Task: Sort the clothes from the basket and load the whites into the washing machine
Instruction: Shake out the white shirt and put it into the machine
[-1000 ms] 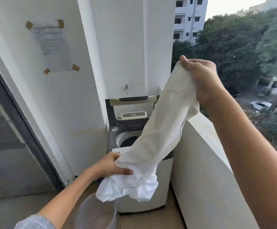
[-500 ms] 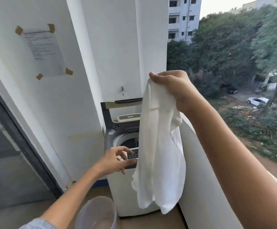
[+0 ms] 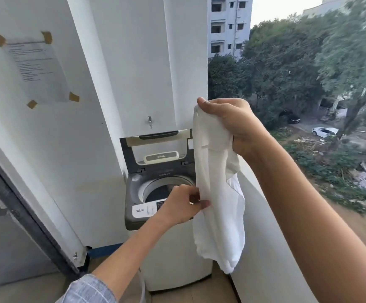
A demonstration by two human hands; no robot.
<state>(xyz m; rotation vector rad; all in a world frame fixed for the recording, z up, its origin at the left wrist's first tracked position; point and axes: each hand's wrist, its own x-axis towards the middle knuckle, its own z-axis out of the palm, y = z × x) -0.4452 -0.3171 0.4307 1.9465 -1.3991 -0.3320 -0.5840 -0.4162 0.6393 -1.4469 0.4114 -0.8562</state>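
Holding a white garment point(image 3: 217, 204) up in front of the washing machine point(image 3: 166, 215), both hands on it. My right hand point(image 3: 232, 125) is clenched around the bunched top end, raised above the machine near the balcony wall point(image 3: 271, 248). My left hand point(image 3: 182, 204) pinches the garment's left edge about halfway down, thumb and fingers closed on the fabric. The cloth hangs straight down from the right hand, lower end loose and free, dangling in front of the machine's right side, not touching the floor point(image 3: 188, 296).

Machine is a top-loader, lid point(image 3: 155, 147) tipped up against the white pillar point(image 3: 138, 62), drum opening point(image 3: 164, 191) exposed. Can't tell what's in the drum; something pale shows at the rim by my left hand, too blurred to call. Control panel point(image 3: 147, 209) faces me along the front edge, partly behind my left hand.

A tap point(image 3: 149, 121) sticks out of the pillar just above the lid. Taped paper notice point(image 3: 35, 71) on the wall to the left. Only a thin sliver of a pale rim point(image 3: 142, 287) shows at bottom, beside my left sleeve point(image 3: 88, 289); can't identify it.
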